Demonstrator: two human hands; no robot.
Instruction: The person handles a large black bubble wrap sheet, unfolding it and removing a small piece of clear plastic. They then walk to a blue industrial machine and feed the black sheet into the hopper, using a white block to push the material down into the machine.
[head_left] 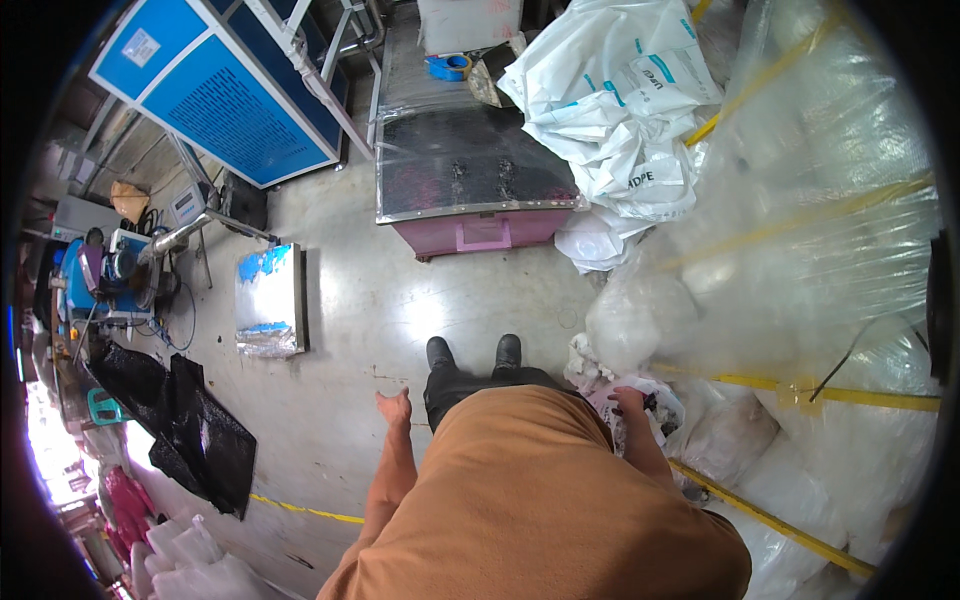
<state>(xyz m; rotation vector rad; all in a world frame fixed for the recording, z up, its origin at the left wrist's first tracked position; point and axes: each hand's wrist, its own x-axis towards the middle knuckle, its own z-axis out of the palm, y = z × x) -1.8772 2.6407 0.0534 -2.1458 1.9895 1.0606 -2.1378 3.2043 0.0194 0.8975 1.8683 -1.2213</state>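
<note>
My left hand (395, 406) hangs over the bare floor beside my left leg, its thumb and fingers apart and nothing in it. On the other side, my right hand (629, 400) is low beside a whitish plastic bag (672, 408) with dark bits in it. Its fingers look loosely spread and seem to hold nothing; whether they touch the bag I cannot tell. Between the hands my two dark shoes (508, 350) stand on the grey floor.
Ahead stands a pink bin with a dark cover (450, 160), with white printed sacks (620, 90) beside it. Large clear plastic bundles (790, 260) fill the right, among yellow bars (780, 522). Leftward are a platform scale (270, 298), black sheeting (195, 425) and a blue machine cabinet (225, 100).
</note>
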